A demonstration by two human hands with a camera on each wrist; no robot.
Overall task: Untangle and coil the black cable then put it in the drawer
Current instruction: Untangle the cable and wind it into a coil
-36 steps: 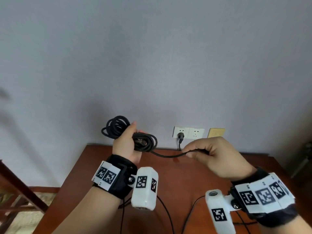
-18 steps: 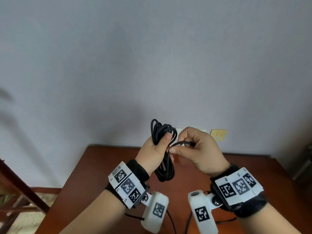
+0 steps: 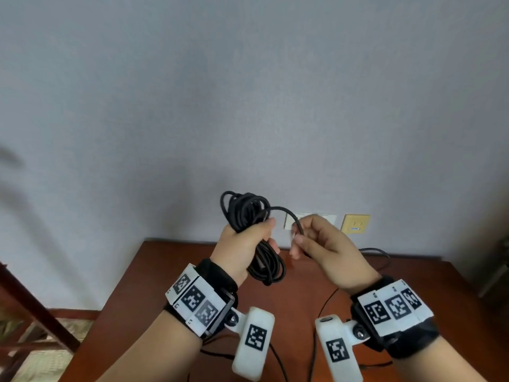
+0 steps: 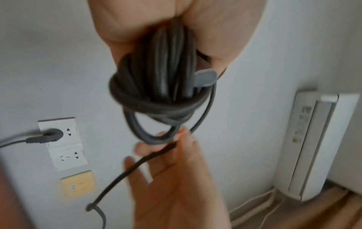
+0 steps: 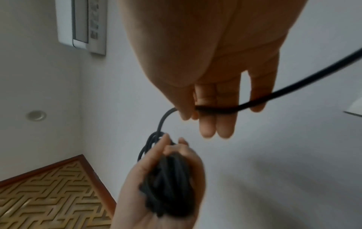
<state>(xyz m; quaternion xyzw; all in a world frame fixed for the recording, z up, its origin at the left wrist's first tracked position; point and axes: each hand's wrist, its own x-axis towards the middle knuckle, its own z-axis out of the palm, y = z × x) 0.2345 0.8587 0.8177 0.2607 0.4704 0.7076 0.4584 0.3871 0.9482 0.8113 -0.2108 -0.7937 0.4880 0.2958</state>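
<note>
The black cable (image 3: 248, 213) is wound into a bundle of several loops, held up in front of the wall above the desk. My left hand (image 3: 248, 241) grips the bundle round its middle, loops sticking out above and below the fist. In the left wrist view the bundle (image 4: 162, 86) fills the palm of that hand (image 4: 176, 31). A loose strand (image 3: 286, 212) arcs right from the top of the bundle to my right hand (image 3: 319, 244), which pinches it between thumb and fingers. The right wrist view shows the strand (image 5: 225, 108) crossing the fingers (image 5: 215, 124) of the right hand. No drawer is in view.
A brown wooden desk (image 3: 413, 285) lies below the hands, with thin black wires (image 3: 319, 312) running over it. White wall sockets (image 4: 62, 142) with a plug in one, and a yellow plate (image 3: 355, 223), sit on the wall behind. A wooden chair (image 3: 24, 307) stands at the left.
The left hand has swung right and turned the bundle from lying sideways to upright. The right hand has moved left towards it, and the strand between them now arcs over the bundle's top.
</note>
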